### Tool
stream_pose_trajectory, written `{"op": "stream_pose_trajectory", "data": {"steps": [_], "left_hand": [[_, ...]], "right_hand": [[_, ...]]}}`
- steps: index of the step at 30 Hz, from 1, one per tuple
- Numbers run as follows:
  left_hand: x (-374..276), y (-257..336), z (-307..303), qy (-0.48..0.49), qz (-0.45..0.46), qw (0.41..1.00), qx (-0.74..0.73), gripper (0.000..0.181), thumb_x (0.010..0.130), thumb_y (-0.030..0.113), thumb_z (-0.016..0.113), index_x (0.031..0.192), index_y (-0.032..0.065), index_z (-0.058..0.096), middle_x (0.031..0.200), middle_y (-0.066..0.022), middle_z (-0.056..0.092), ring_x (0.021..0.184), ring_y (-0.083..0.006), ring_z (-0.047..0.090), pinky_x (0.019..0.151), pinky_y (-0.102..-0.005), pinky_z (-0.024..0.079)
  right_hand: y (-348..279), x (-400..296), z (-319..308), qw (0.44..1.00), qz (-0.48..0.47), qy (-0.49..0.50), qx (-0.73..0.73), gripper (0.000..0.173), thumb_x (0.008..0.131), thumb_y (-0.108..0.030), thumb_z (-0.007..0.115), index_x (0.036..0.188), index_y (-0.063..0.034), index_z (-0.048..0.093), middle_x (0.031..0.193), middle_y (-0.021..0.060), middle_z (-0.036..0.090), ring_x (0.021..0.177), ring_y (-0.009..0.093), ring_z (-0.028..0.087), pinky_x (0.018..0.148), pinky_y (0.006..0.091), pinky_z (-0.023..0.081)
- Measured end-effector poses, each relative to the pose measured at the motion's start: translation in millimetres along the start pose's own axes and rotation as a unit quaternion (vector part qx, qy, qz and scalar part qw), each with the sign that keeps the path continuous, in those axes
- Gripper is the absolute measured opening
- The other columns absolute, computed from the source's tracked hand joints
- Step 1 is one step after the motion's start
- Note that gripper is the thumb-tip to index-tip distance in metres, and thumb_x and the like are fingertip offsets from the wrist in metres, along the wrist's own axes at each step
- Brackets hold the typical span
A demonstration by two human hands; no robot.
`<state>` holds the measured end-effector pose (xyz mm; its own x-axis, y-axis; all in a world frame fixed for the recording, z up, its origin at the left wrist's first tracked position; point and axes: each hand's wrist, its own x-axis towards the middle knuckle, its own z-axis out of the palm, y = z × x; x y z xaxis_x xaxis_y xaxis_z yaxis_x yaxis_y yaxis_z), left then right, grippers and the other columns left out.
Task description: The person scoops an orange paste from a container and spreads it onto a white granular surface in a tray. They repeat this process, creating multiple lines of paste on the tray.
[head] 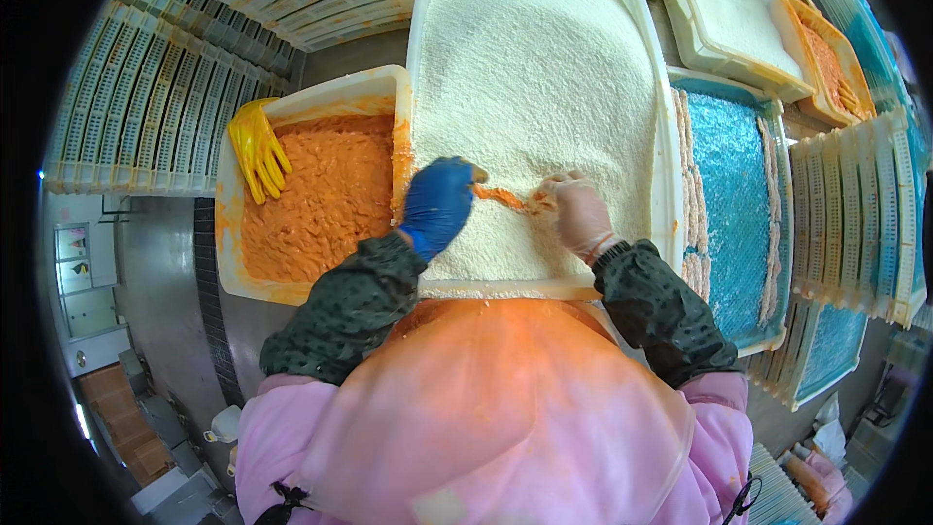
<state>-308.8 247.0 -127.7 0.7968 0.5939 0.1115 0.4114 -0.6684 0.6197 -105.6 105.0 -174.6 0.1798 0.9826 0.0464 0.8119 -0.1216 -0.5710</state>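
My left hand (442, 200), in a blue glove, grips one end of a strip of orange marinated meat (500, 196) above a large white tub of pale crumb coating (539, 73). At the strip's other end is my right hand (581, 211), in a thin translucent glove, its curled fingers closed on the meat and touching the crumbs. To the left stands a white tub of orange marinated meat (321, 197), with a yellow rubber glove (259, 149) draped over its far left corner.
On the right, a tray lined with blue mesh (729, 211) holds rows of coated strips (768, 222). Stacked trays stand at left (153, 102) and right (849, 211). Another crumb tub (729, 7) and an orange meat tub (827, 58) are at the far right.
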Motion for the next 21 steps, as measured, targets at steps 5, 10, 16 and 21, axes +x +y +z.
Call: {"op": "stream_pose_trajectory", "data": {"steps": [5, 10, 16, 21], "left_hand": [[-16.0, -31.1, -65.2, 0.174, -0.024, 0.984, -0.028, 0.015, 0.089, 0.003, 0.059, 0.1, 0.005, 0.07, 0.102, -0.0137, 0.067, 0.096, -0.0308, 0.063, 0.085, -0.039, 0.05], [-48.3, -117.0, -59.8, 0.178, -0.137, 0.955, 0.195, 0.018, 0.087, 0.016, 0.066, 0.103, 0.0071, 0.07, 0.103, -0.0157, 0.066, 0.1, -0.0364, 0.06, 0.085, -0.0442, 0.05], [-103.3, -206.2, -89.5, 0.148, -0.26, 0.931, 0.209, 0.028, 0.088, 0.028, 0.067, 0.105, 0.0052, 0.071, 0.104, -0.0182, 0.066, 0.098, -0.0387, 0.061, 0.082, -0.0493, 0.05], [-62.8, -221.0, -80.2, 0.028, -0.347, 0.875, 0.335, 0.041, 0.089, 0.039, 0.064, 0.106, 0.0025, 0.07, 0.103, -0.0217, 0.066, 0.097, -0.0395, 0.062, 0.082, -0.0512, 0.05]], "right_hand": [[-28.7, 18.5, -19.5, 0.962, 0.081, -0.158, -0.209, 0.05, 0.068, -0.035, 0.085, 0.102, -0.0035, 0.065, 0.103, 0.0164, 0.063, 0.103, 0.03, 0.059, 0.09, 0.0389, 0.05], [-53.1, 35.0, 35.2, 0.991, -0.031, -0.132, -0.02, 0.047, 0.082, -0.034, 0.075, 0.112, -0.0023, 0.058, 0.105, 0.0178, 0.061, 0.102, 0.033, 0.06, 0.086, 0.0385, 0.051], [-43.4, 14.7, 3.6, 0.972, -0.085, -0.152, -0.158, 0.056, 0.088, -0.031, 0.071, 0.131, 0.0008, 0.053, 0.116, 0.0207, 0.06, 0.104, 0.033, 0.06, 0.095, 0.0409, 0.049], [-33.2, 56.3, 42.6, 0.901, 0.154, -0.291, 0.283, 0.054, 0.096, -0.039, 0.061, 0.133, 0.0007, 0.055, 0.121, 0.0199, 0.065, 0.107, 0.028, 0.065, 0.09, 0.0366, 0.052]]}}
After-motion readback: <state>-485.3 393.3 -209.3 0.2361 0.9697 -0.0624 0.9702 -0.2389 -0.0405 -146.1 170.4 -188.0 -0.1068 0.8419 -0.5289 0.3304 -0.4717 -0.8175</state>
